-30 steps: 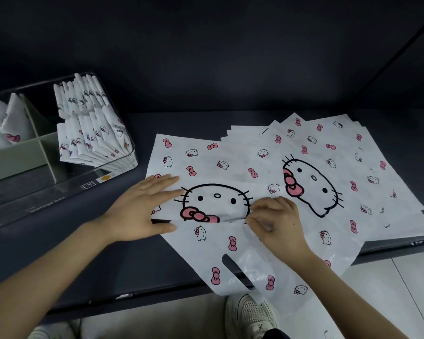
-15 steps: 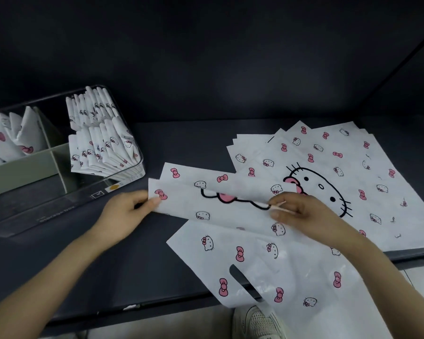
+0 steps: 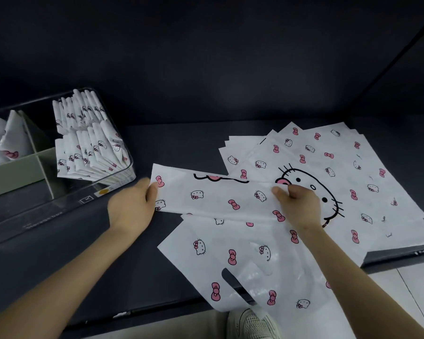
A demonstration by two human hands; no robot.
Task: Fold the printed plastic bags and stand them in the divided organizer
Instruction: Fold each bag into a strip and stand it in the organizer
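A white plastic bag (image 3: 220, 201) printed with cat faces and pink bows lies on the dark table, its upper part folded over toward me into a long band. My left hand (image 3: 132, 204) pinches the band's left end. My right hand (image 3: 296, 201) pinches its right part at the fold. The bag's handle end with a cut-out (image 3: 233, 282) hangs over the table's front edge. A fanned stack of flat bags (image 3: 340, 172) lies to the right. The divided clear organizer (image 3: 15, 216) stands at the left with folded bags (image 3: 88, 145) upright in its far right compartment.
More folded bags (image 3: 5, 140) stand in the organizer's far left compartment. Its grey-green divider (image 3: 17, 167) separates the near compartments. A dark wall rises behind the table. Below the front edge are a pale floor and a white shoe (image 3: 252, 324).
The bag's upper part has been folded further toward me, hiding most of the large cat face. My left hand went from pressing flat to pinching the left end. The view has shifted.
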